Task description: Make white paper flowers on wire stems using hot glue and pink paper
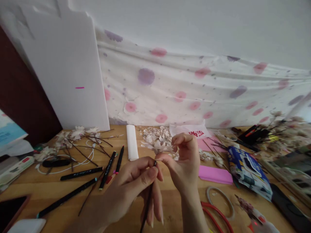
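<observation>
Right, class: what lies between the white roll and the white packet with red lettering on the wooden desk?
A heap of pale petals lies between the white roll and the red-lettered packet, as the head view shows.

the tabletop [31, 184] is pale varnished wood with a smooth, faint sheen, and the board [63, 71] leaning on the wall behind it is matt white foam. the hanging cloth [170, 90] is thin, creased fabric, the pink sheet [215, 174] looks like matt foam, and the packet [247, 171] is crinkled, glossy plastic. the black markers [81, 173] are smooth, shiny plastic, the thin dark stick [147, 197] looks matt, and the pale petals [155, 137] look dry and papery.
</observation>
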`<state>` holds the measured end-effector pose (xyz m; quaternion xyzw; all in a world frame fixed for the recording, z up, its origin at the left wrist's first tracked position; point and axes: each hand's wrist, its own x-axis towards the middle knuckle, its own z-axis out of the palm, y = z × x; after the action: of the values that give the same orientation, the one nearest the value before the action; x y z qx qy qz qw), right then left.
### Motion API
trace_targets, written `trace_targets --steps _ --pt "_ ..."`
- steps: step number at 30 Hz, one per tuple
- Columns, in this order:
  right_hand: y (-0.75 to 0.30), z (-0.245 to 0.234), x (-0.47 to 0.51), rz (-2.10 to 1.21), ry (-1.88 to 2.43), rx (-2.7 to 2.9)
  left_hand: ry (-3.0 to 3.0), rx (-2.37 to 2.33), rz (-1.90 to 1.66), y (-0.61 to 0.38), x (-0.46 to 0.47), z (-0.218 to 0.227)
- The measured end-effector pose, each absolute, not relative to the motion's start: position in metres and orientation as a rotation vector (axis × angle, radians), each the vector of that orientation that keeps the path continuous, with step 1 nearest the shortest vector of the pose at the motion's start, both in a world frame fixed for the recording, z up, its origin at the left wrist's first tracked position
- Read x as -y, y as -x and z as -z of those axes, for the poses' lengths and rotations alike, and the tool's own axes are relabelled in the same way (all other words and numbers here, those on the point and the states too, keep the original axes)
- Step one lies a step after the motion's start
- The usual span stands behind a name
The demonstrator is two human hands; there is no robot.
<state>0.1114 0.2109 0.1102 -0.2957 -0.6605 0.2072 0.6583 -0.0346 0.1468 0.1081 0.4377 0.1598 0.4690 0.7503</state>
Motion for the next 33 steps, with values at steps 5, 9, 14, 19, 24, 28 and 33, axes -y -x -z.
trace_targets --steps 5,9,14,19,24,28,33 --pt "-0.112 -0.109 -0.209 -0.461 0.692 1.491 -0.967 -0.301 -1.046 0.032 -0.146 -0.104" --pt "-0.111 -0.107 -0.210 -0.510 0.691 1.477 -0.973 -0.278 -1.059 0.030 -0.147 -0.100" --pt "-0.108 -0.107 -0.211 -0.547 0.683 1.427 -0.975 -0.273 -1.063 0.030 -0.147 -0.102" --pt "-0.105 -0.109 -0.210 -0.590 0.677 1.393 -0.971 -0.260 -1.067 0.031 -0.146 -0.106" --pt "-0.103 -0.109 -0.213 -0.701 0.684 1.364 -0.973 -0.206 -1.071 0.032 -0.146 -0.104" --pt "-0.101 -0.109 -0.215 -0.781 0.658 1.398 -0.952 -0.159 -1.047 0.032 -0.145 -0.105" --pt "-0.104 -0.111 -0.215 -0.895 0.657 1.474 -0.935 -0.079 -1.061 0.031 -0.147 -0.106"
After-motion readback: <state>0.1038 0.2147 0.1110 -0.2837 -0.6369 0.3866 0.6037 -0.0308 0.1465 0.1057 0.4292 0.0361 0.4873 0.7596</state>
